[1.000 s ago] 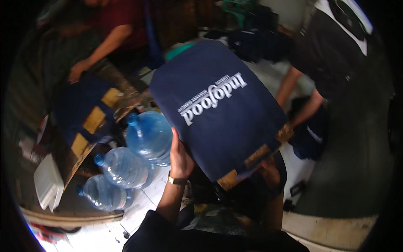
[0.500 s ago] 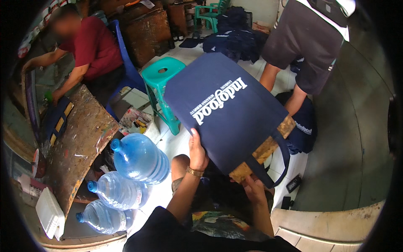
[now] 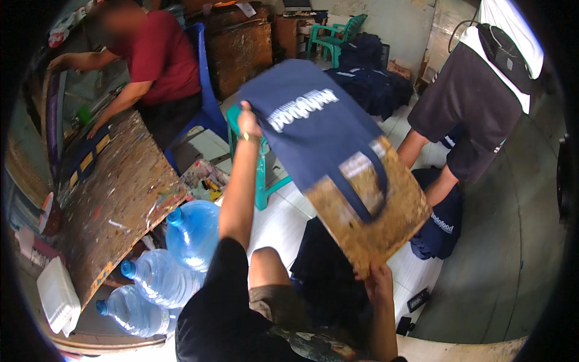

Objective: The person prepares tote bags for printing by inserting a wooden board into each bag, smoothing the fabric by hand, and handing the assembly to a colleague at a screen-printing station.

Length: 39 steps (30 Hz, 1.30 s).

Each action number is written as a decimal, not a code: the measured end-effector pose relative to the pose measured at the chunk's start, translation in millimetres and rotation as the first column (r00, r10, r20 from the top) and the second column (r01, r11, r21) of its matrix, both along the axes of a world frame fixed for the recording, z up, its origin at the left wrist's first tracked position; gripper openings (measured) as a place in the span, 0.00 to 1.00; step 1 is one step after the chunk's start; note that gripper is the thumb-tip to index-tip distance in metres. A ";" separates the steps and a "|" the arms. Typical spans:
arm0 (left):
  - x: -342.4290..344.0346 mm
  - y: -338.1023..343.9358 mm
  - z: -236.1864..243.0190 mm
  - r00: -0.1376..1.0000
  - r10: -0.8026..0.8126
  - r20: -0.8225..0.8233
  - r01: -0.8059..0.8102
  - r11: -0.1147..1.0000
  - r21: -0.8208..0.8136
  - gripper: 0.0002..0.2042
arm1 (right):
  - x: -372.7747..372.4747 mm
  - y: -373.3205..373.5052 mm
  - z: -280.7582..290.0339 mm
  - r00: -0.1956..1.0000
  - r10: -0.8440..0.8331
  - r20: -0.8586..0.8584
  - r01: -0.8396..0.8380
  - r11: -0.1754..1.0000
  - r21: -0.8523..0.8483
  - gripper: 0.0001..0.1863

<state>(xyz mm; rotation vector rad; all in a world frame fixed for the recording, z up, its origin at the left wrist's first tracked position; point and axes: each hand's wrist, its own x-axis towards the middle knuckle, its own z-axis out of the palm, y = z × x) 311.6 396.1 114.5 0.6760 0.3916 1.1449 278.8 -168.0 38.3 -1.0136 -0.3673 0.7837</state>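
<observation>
My left hand (image 3: 247,120) grips the far-left edge of a navy cloth bag (image 3: 313,142) with white lettering and two handles, raised at arm's length in the middle of the view. The bag covers the upper part of a stained wooden board (image 3: 392,223); the board's lower part lies bare below the bag's opening, with the handles over it. My right hand (image 3: 377,280) is closed on the board's bottom corner.
A stained work table (image 3: 105,199) with another navy bag (image 3: 90,157), water jugs (image 3: 157,274), a green stool (image 3: 262,193), a bucket (image 3: 205,181) and navy piles (image 3: 368,81). A seated co-worker (image 3: 154,90) is at left; a standing person (image 3: 467,102) is at right.
My left hand has moved away from me, drawing the bag upward along the board, so much more bare board shows below it. My right hand stays on the board and is a little lower.
</observation>
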 end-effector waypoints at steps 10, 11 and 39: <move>-28.4 177.0 -41.7 0.285 0.605 -0.744 -0.689 0.669 0.279 0.45 | -69.7 -220.5 -46.6 0.775 -0.614 -0.146 0.527 0.757 -0.386 0.31; -11.8 142.5 -65.3 0.141 0.588 -0.797 -0.678 0.644 0.355 0.56 | -86.2 -220.0 -9.7 0.826 -0.479 0.298 0.560 0.635 -0.532 0.30; -41.7 -443.6 -288.6 0.237 0.206 -0.949 0.937 0.208 0.279 0.15 | -125.4 -330.0 85.7 0.504 -0.781 0.368 0.814 0.288 -0.504 0.41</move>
